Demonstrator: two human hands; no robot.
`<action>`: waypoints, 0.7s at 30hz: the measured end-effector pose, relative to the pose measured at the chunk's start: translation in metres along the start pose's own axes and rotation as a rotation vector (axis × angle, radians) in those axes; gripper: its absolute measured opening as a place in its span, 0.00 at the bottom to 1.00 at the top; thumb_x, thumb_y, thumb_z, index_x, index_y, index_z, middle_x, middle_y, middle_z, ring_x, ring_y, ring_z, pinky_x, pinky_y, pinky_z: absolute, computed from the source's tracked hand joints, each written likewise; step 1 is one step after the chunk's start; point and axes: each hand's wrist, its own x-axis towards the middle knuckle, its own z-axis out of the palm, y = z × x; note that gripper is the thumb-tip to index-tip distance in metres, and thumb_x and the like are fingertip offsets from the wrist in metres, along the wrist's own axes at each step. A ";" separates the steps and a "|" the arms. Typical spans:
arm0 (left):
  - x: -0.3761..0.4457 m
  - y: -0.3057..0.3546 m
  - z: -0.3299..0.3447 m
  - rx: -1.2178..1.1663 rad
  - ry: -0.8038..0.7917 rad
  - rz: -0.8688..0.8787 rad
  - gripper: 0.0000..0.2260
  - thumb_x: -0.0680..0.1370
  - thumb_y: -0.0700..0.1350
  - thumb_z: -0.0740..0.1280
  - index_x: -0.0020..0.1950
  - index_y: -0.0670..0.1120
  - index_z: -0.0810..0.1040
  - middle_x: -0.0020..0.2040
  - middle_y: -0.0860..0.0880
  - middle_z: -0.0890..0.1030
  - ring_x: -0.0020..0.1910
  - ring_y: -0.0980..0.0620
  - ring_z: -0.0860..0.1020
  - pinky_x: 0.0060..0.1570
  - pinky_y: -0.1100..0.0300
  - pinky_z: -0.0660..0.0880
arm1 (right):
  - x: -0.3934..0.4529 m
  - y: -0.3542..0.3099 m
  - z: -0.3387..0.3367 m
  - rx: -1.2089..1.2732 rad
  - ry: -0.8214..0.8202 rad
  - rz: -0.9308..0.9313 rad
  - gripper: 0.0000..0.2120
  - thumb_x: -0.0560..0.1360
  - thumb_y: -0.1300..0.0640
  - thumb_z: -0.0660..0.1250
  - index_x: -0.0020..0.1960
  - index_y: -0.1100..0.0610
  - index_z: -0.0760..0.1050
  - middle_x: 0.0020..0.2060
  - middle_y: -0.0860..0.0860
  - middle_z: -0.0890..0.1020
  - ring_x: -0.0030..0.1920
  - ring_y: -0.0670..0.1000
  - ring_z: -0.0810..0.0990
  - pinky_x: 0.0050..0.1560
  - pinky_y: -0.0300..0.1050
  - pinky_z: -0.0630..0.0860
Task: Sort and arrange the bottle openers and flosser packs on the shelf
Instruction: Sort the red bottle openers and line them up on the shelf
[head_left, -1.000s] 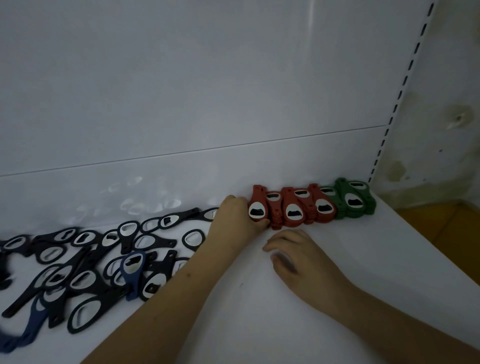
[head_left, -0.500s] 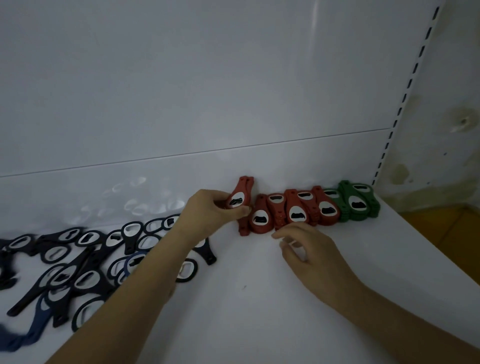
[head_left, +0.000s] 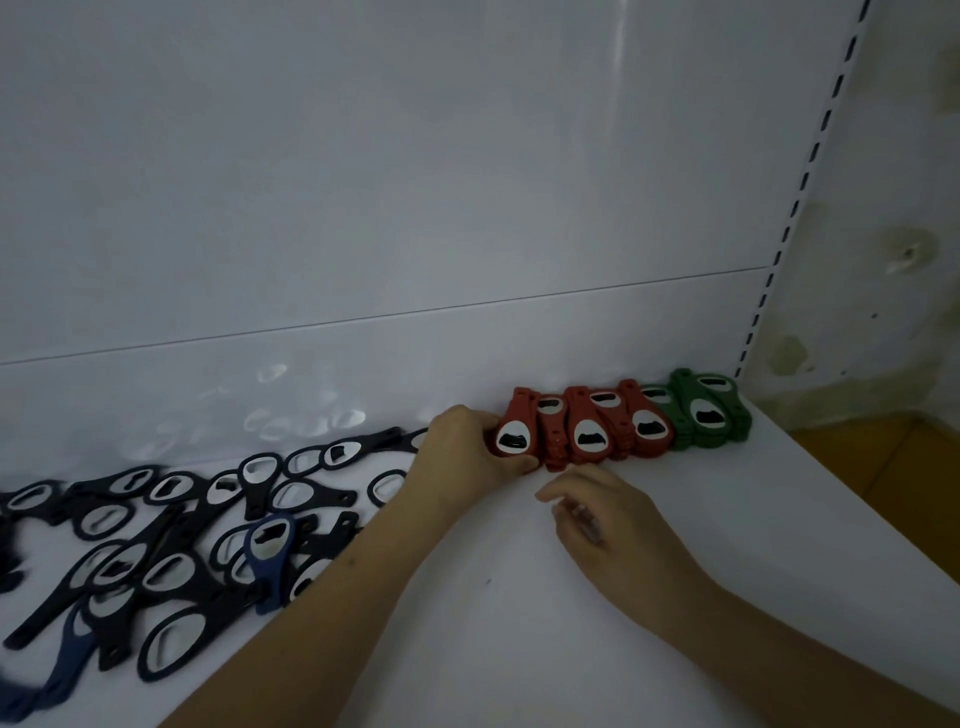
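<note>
Since half a second ago the left hand (head_left: 470, 457) has brought the lifted red bottle opener (head_left: 514, 432) down onto the left end of the red row, where it now lies flat against the others; the fingers curl around its rounded head, thumb under the near edge. The right hand (head_left: 605, 512) rests just in front of the row on the white shelf (head_left: 597, 639), fingers loosely bent and holding nothing. Right of the held opener run the other red bottle openers (head_left: 602, 431), packed along the back panel (head_left: 415, 182), then the green bottle openers (head_left: 706, 415) in the far right corner. Left of the left forearm lies a loose heap of black bottle openers (head_left: 156, 525), with a blue bottle opener (head_left: 267, 551) among them.
</note>
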 end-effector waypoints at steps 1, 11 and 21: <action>0.000 -0.001 -0.001 -0.003 -0.002 -0.002 0.13 0.70 0.51 0.78 0.51 0.47 0.86 0.41 0.52 0.86 0.37 0.62 0.80 0.34 0.76 0.71 | 0.000 0.001 0.000 -0.004 0.000 -0.004 0.08 0.77 0.60 0.65 0.53 0.51 0.79 0.48 0.37 0.75 0.48 0.41 0.76 0.48 0.31 0.73; -0.003 -0.003 -0.042 -0.180 -0.070 -0.171 0.12 0.69 0.57 0.77 0.45 0.50 0.86 0.30 0.54 0.80 0.29 0.64 0.73 0.35 0.73 0.68 | 0.010 -0.006 -0.015 -0.073 0.160 -0.066 0.13 0.76 0.62 0.67 0.58 0.51 0.77 0.53 0.40 0.76 0.52 0.35 0.74 0.54 0.25 0.67; -0.010 -0.015 -0.097 -0.824 -0.657 -0.408 0.27 0.69 0.54 0.77 0.60 0.37 0.78 0.47 0.44 0.78 0.37 0.56 0.75 0.41 0.66 0.75 | 0.070 -0.032 -0.032 -0.201 -0.028 -0.277 0.11 0.78 0.51 0.65 0.58 0.53 0.79 0.45 0.44 0.82 0.44 0.41 0.77 0.48 0.39 0.74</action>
